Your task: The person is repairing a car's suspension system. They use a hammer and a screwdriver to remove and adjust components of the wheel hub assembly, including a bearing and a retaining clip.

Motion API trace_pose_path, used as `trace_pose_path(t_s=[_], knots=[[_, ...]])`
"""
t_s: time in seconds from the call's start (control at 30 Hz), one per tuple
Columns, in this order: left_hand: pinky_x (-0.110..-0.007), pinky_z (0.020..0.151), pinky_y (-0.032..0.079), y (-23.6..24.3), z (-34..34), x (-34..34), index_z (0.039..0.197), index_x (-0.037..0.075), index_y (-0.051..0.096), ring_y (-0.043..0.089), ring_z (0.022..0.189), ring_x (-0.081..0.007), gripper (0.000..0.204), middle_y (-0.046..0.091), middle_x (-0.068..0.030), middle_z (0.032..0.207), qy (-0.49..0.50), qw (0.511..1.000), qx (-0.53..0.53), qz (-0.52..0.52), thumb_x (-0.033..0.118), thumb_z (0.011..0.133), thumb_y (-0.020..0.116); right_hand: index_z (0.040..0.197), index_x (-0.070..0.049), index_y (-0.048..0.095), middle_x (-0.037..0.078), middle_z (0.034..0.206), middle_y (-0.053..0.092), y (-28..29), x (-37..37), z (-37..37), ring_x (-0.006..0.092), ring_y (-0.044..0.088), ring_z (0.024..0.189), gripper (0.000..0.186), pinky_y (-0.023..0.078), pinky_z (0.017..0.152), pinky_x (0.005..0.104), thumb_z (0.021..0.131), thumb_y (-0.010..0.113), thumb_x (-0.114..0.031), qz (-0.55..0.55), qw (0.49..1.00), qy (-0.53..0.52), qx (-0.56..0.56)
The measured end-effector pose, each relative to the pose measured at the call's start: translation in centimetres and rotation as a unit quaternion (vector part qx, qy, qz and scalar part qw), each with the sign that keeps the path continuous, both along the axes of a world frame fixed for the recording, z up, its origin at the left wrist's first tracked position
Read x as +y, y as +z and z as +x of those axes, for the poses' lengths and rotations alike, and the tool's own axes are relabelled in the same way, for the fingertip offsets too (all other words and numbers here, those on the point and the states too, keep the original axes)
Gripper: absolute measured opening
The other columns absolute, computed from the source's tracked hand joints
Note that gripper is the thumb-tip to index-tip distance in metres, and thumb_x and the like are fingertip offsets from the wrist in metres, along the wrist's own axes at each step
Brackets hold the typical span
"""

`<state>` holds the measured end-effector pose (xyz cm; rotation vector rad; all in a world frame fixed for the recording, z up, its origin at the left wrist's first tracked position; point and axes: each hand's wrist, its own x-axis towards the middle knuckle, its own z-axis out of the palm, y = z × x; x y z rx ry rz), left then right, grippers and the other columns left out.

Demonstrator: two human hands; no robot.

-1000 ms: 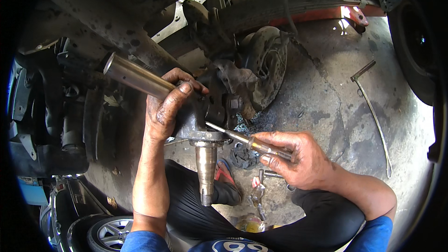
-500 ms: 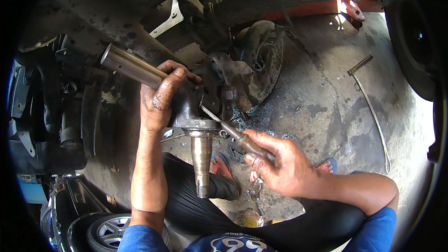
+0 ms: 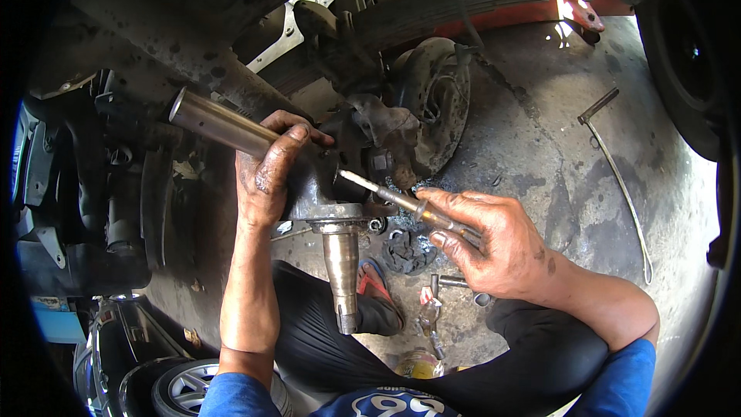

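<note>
The smooth steel pin is clasped near its lower end by the left hand, just above the dark steering knuckle; whether that end is seated in the knuckle is hidden by the fingers. The slim screwdriver is clamped between the thumb and fingers of the right hand, its pale tip set at the knuckle's side, though contact cannot be told. The tapered spindle is pointed downward between the knees. If the tip were pushed hard at that slant, it could be skidded off the curved metal toward the left fingers. Because the hands look greasy, the pin could be let slip or tilted, and fingers could be pinched against the knuckle. If dropped, the screwdriver could be landed on the sandalled foot below.
</note>
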<state>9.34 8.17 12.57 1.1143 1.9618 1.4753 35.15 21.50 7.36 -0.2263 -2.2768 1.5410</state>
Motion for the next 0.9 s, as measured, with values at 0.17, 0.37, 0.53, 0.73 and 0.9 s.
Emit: trace_pose_path(t_s=[0.17, 0.37, 0.53, 0.73, 0.9], knots=[[-0.033, 0.091, 0.049, -0.04, -0.01, 0.00, 0.096, -0.004, 0.068, 0.069, 0.093, -0.0200, 0.036, 0.074, -0.0147, 0.089, 0.005, 1.000, -0.003, -0.004, 0.032, 0.093, 0.065, 0.136, 0.006, 0.060, 0.022, 0.101, 0.072, -0.01, 0.06, -0.26, 0.0351, 0.071, 0.087, 0.051, 0.056, 0.082, 0.0396, 0.086, 0.071, 0.003, 0.005, 1.000, 0.022, -0.019], [-0.035, 0.091, 0.051, 0.26, 0.12, -0.04, 0.097, -0.004, 0.067, 0.070, 0.096, -0.0237, 0.040, 0.071, -0.0158, 0.095, 0.018, 0.999, 0.020, -0.046, 0.035, 0.092, 0.059, 0.138, 0.005, 0.058, 0.021, 0.098, 0.071, 0.33, -0.03, -0.16, 0.0348, 0.070, 0.084, 0.053, 0.056, 0.079, 0.0401, 0.086, 0.071, 0.003, 0.015, 1.000, 0.004, -0.010], [-0.035, 0.091, 0.051, 0.18, 0.13, -0.04, 0.097, -0.003, 0.068, 0.069, 0.094, -0.0224, 0.040, 0.072, -0.0160, 0.094, 0.020, 0.999, 0.024, -0.039, 0.036, 0.091, 0.059, 0.138, 0.006, 0.058, 0.022, 0.098, 0.071, 0.62, -0.04, -0.17, 0.0348, 0.070, 0.086, 0.054, 0.056, 0.079, 0.0398, 0.086, 0.071, 0.003, 0.007, 0.999, 0.012, -0.035], [-0.030, 0.087, 0.049, -0.01, 0.12, -0.04, 0.097, -0.003, 0.068, 0.066, 0.090, -0.0157, 0.035, 0.074, -0.0139, 0.091, 0.017, 1.000, -0.004, -0.012, 0.032, 0.093, 0.064, 0.138, 0.006, 0.058, 0.023, 0.099, 0.071, 0.37, -0.24, -0.26, 0.0356, 0.070, 0.086, 0.053, 0.056, 0.079, 0.0401, 0.086, 0.070, 0.003, 0.018, 1.000, 0.002, -0.006], [-0.030, 0.089, 0.048, 0.01, 0.10, 0.00, 0.097, -0.003, 0.068, 0.067, 0.090, -0.0164, 0.036, 0.074, -0.0139, 0.091, 0.015, 1.000, -0.002, -0.011, 0.033, 0.093, 0.064, 0.138, 0.006, 0.058, 0.023, 0.098, 0.070, 0.24, -0.16, -0.37, 0.0359, 0.070, 0.086, 0.055, 0.056, 0.078, 0.0406, 0.085, 0.071, 0.003, 0.022, 1.000, 0.010, -0.020]])
